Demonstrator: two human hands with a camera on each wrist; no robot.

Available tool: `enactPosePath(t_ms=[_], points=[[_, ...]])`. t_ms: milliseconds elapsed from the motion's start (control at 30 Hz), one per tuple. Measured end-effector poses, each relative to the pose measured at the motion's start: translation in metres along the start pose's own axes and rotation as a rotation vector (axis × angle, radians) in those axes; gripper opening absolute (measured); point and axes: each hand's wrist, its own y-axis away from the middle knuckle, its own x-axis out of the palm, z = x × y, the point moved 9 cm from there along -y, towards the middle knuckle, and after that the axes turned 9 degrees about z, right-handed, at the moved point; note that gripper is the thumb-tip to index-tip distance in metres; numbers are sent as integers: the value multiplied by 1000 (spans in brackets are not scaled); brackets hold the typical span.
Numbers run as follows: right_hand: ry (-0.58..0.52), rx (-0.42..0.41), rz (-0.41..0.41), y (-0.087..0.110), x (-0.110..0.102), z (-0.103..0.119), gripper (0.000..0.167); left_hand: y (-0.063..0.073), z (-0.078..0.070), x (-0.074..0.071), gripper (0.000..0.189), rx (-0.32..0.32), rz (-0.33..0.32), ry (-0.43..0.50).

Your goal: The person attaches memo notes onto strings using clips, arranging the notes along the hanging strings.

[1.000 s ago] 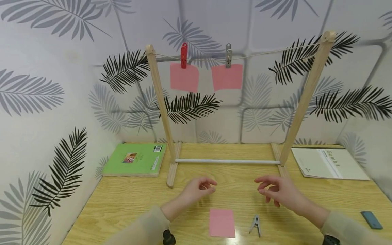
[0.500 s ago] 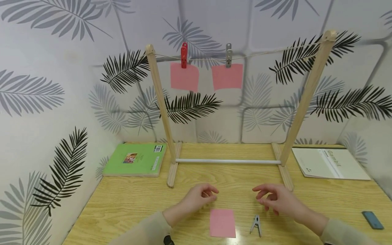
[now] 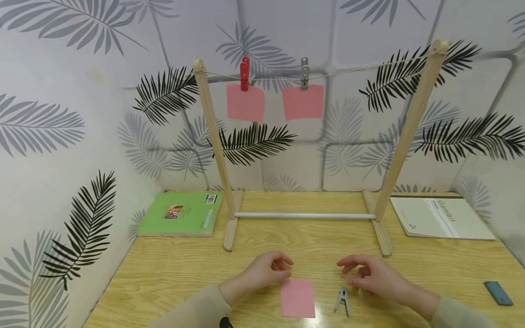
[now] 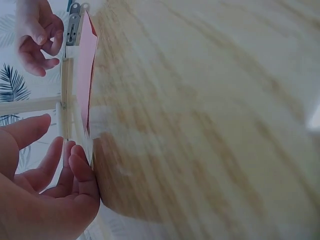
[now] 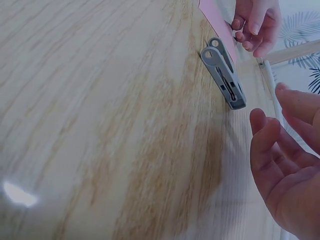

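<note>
My left hand [image 3: 264, 272] is just behind the upper left corner of a pink paper square [image 3: 297, 299] lying on the table. Its fingers are loosely bent and nothing is between them. To the right of the paper lies a grey clothespin [image 3: 342, 301]. My right hand [image 3: 374, 278] is behind and to the right of that clothespin, fingers relaxed and holding nothing. In the right wrist view, a gap shows between the fingertips and the grey clothespin [image 5: 223, 75]. The left wrist view has the pink paper [image 4: 87, 70] beyond my left fingertips.
A wooden frame [image 3: 410, 132] carries a string where a red clothespin [image 3: 244, 75] and another grey clothespin [image 3: 305, 75] each hold a pink paper. A green book [image 3: 180, 214] lies at left, a Gambit notebook [image 3: 445, 217] at right. A small dark blue block [image 3: 498, 293] sits at far right.
Both hands have come down toward the near side of the table, closer to the paper and the loose clothespin. Those two things have stayed in place.
</note>
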Motion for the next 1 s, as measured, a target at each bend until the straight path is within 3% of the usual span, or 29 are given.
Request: enactPosePath(t_ms=[700,1000], points=[[81,-14,94,2,13,-6,44,1,1,8,33,-19,67,-111],[174,-170,85,4,16,1,46,1,-1,10,35,2,61,-171]])
